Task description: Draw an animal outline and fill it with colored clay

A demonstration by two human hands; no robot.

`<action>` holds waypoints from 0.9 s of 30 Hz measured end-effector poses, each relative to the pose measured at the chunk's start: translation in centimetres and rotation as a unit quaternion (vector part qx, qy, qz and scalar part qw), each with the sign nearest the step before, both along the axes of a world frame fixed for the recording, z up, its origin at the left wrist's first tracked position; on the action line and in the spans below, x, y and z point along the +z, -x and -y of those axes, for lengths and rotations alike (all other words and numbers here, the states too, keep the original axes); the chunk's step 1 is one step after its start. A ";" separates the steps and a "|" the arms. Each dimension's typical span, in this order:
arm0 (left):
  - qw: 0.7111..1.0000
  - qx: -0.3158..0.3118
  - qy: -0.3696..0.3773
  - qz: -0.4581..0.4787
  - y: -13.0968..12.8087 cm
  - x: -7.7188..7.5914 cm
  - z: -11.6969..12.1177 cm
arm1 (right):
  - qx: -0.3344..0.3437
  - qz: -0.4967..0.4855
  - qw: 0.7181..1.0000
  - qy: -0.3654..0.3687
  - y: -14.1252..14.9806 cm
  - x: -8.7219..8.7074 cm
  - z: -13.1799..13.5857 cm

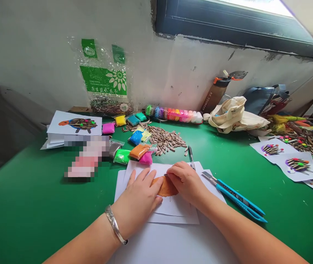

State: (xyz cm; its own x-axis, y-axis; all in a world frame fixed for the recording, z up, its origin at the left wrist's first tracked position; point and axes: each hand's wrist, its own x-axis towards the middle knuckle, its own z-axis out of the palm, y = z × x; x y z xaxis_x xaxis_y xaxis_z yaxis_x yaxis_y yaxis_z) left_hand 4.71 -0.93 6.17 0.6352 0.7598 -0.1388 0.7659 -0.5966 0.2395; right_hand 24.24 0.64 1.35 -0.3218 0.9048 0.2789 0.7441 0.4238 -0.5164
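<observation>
A flattened piece of orange clay (168, 187) lies on a stack of white paper (181, 214) in front of me. My left hand (142, 194) rests flat on the paper with fingers spread, its thumb and index finger at the clay's left edge. With fingers pinched, my right hand (186, 183) is at the upper right edge of the clay. A small dark sunflower seed (166, 175) shows at its fingertips, partly hidden. A few drawn lines appear below the clay. Loose sunflower seeds (166, 139) are heaped beyond the paper.
Right of the paper lie a blue utility knife (240, 198) and a pen (191, 156). Clay packets (140, 150) sit behind my left hand. Farther back are a seed bag (105, 84), a bottle (215, 93) and a cloth bag (229, 115). Seed pictures (298, 165) lie at right.
</observation>
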 end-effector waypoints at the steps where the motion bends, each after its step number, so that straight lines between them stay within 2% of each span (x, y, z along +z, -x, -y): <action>1: 1.000 0.001 0.001 0.000 0.0 0.0 0.0 | 0.000 0.001 1.000 0.001 0.0 0.0 0.0; 27: 1.000 0.007 0.004 0.002 -0.1 0.2 -0.1 | 0.032 -0.003 0.999 0.011 0.8 0.0 -0.6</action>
